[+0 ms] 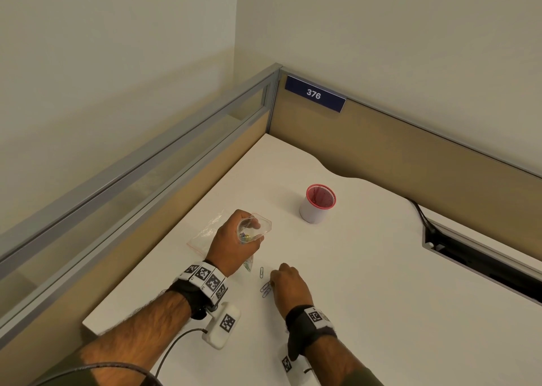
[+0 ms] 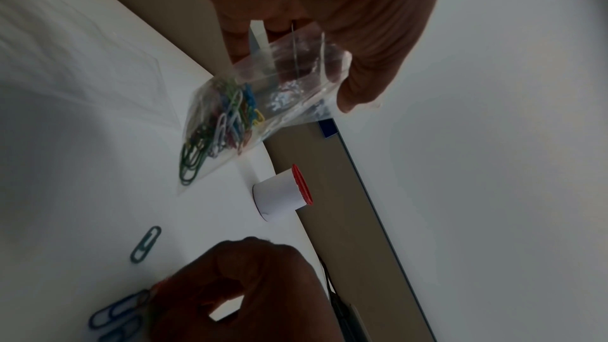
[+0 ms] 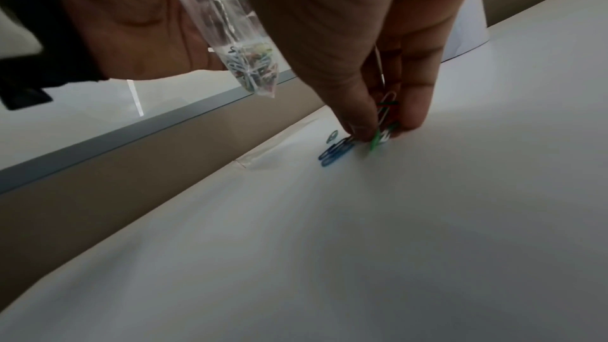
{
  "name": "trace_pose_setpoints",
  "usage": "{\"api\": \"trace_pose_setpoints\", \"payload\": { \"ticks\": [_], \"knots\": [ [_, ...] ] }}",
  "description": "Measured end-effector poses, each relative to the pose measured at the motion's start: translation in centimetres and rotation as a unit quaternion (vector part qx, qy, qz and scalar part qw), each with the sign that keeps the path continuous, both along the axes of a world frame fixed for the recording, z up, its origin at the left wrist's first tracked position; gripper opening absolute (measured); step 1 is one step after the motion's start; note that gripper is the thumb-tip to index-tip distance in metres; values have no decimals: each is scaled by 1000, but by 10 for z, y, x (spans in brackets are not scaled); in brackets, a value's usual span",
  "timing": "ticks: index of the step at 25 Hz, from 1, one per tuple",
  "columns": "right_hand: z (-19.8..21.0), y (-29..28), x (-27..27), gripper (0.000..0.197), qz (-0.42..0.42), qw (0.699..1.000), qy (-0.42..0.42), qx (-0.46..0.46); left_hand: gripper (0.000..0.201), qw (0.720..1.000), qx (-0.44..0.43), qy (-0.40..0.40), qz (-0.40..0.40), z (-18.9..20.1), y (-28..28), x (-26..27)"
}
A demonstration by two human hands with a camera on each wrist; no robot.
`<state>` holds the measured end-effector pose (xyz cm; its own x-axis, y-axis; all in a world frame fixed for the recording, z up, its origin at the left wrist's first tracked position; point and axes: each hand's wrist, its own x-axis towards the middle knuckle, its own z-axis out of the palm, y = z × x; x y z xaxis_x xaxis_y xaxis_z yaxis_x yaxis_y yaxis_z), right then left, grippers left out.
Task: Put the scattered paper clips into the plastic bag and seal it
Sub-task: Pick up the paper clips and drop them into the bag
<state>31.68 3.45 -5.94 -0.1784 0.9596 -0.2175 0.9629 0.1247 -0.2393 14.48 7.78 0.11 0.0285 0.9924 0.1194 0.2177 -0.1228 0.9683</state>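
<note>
My left hand holds a small clear plastic bag above the white desk, mouth held open between thumb and fingers. Several coloured paper clips lie bunched in its lower corner. My right hand is down on the desk, its fingertips pinching several green and white clips. Blue clips lie on the desk just left of those fingers, and one teal clip lies a little farther off. In the right wrist view the bag hangs above and left of the pinching fingers.
A second, flat plastic bag lies on the desk behind my left hand. A white cup with a red rim stands farther back. Low partition walls bound the desk at left and back; a cable slot opens at right.
</note>
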Motion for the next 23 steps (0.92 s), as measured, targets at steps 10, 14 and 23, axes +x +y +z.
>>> {"api": "trace_pose_setpoints", "payload": {
  "ticks": [10,14,23],
  "knots": [
    [52,16,32,13,-183,957,226,19,34,1000,3,10,-2,-3,0,1],
    [126,26,12,16,-162,908,375,91,35,1000,-1,26,-2,-4,0,8],
    [158,38,-29,10,-55,928,352,113,36,999,2,47,-11,-2,-2,13]
  ]
}}
